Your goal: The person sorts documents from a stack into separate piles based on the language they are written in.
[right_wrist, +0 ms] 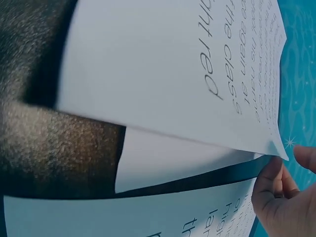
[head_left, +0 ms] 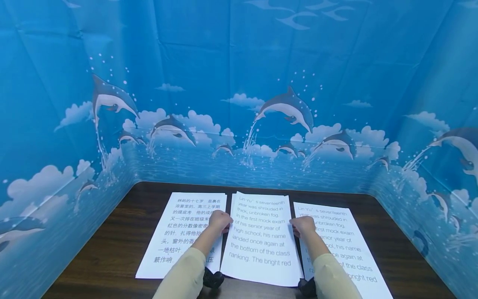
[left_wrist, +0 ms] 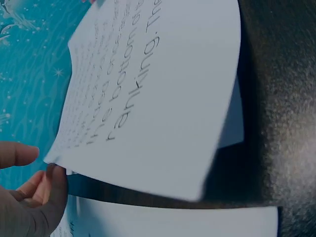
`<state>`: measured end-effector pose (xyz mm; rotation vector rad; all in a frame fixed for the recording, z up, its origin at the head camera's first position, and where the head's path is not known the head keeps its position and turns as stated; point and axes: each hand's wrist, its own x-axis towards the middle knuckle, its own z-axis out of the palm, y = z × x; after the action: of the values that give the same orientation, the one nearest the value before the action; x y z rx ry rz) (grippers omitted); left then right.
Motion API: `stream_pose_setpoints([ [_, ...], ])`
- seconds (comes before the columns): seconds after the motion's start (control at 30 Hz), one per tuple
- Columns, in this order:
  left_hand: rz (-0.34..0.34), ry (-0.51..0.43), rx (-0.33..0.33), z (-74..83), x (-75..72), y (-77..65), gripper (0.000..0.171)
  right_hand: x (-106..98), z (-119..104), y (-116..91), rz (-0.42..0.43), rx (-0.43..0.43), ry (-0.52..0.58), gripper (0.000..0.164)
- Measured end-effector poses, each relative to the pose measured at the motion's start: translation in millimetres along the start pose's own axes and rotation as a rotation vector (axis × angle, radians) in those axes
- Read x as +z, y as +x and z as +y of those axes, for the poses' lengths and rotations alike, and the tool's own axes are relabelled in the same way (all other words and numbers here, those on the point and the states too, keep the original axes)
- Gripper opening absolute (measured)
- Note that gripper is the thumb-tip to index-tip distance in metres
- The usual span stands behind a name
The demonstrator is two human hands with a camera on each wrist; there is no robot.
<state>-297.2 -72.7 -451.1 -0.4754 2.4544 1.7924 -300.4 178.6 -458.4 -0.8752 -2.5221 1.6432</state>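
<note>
The middle printed sheet of paper point(head_left: 257, 241), with English text, lies between my two hands. My left hand point(head_left: 220, 222) holds its left edge, with fingers below the edge and the thumb above in the left wrist view. At the opposite edge, my right hand point(head_left: 303, 226) holds the sheet in a similar way. The sheet bows, and its near end stands off the table with shadow under it. Part of another white sheet point(right_wrist: 168, 160) shows beneath it in the right wrist view. How firmly each thumb presses is hard to tell.
To the left lies a sheet with Chinese text point(head_left: 179, 232), partly under my left forearm. On the right is another English sheet point(head_left: 347, 232), partly covered by my right arm. A dark wooden table point(head_left: 112, 241) bears them. Blue dolphin-print curtains point(head_left: 231, 83) enclose it.
</note>
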Motion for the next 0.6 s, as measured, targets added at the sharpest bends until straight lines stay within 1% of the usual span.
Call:
stream_pose_setpoints([
  [0.07,-0.006,-0.002,0.001,-1.6,0.0,0.0,0.019,-3,-5,-8,-0.021,-0.003,0.011,0.034],
  [0.13,-0.017,-0.001,0.009,-3.1,-0.1,-0.4,0.018,-5,-6,-11,-0.049,-0.016,0.006,0.033],
  [0.3,-0.042,0.039,0.040,-8.7,1.4,0.6,0.018,-3,-3,-11,-0.088,-0.055,-0.016,0.028],
  [0.47,-0.011,0.114,0.059,-13.0,3.2,3.6,0.017,-1,-2,-13,-0.098,-0.068,-0.005,0.027],
  [0.6,0.020,0.161,0.060,-14.0,2.8,3.4,0.015,1,-3,-14,-0.069,-0.064,-0.047,0.028],
])
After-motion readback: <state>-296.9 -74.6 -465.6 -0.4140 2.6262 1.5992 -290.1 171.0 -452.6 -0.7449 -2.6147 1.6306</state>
